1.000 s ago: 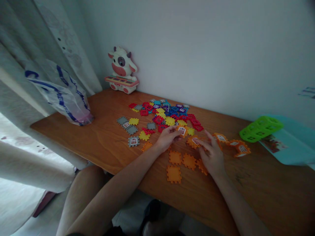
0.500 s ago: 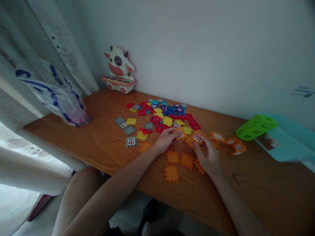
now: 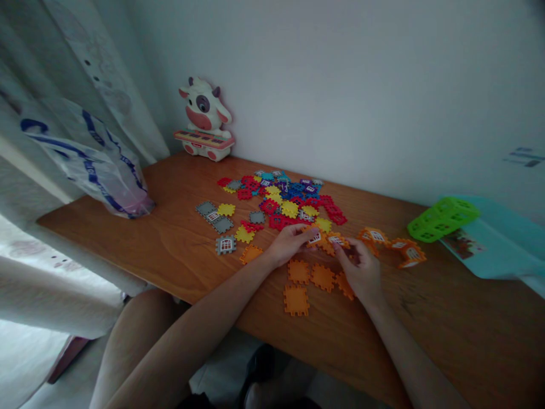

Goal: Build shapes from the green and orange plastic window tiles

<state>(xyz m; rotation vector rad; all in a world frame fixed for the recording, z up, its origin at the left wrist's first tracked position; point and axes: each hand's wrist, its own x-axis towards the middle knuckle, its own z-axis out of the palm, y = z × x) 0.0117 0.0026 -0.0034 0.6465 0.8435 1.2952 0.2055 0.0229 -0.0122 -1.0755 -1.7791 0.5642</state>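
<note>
My left hand (image 3: pixel 286 245) pinches an orange window tile (image 3: pixel 315 238) just above the wooden table (image 3: pixel 170 238). My right hand (image 3: pixel 361 271) pinches a second orange window tile (image 3: pixel 336 241), and the two tiles meet edge to edge between my hands. Flat orange tiles (image 3: pixel 309 282) lie on the table just in front of my hands. A joined orange piece (image 3: pixel 392 245) sits to the right of my right hand.
A pile of coloured tiles (image 3: pixel 281 199) spreads behind my hands, with grey tiles (image 3: pixel 215 217) to its left. A cow toy keyboard (image 3: pixel 203 122) stands by the wall. A plastic bag (image 3: pixel 106 176) lies at left, a green block (image 3: pixel 443 217) and a teal sheet (image 3: pixel 494 244) at right.
My hands have drawn together, bringing the two orange window tiles into contact. The view has shifted slightly.
</note>
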